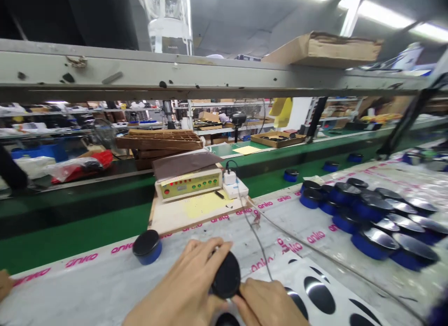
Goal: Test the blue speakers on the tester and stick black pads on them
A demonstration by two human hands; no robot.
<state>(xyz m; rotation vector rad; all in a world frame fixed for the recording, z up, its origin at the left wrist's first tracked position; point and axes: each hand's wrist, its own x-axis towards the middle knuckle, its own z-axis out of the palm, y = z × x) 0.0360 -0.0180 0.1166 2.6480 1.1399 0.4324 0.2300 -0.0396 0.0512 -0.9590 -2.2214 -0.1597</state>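
Black round disc (226, 274) gripped on edge between my left hand (178, 284) and right hand (266, 302) above the pale aniko-printed sheet (87, 288), with one blue-based black-capped unit (147, 246) standing alone to the left and many like units (371, 218) massed at far right.

Two hands in play, folks, a left hand (177, 288) and a right hand (268, 305), both on one black disc (226, 274)! One blue-and-black puck (147, 246) sits alone, three more pucks (290, 175) line the green belt, and a pile of pucks (371, 218) runs roughly sixteen, tough to count from here!
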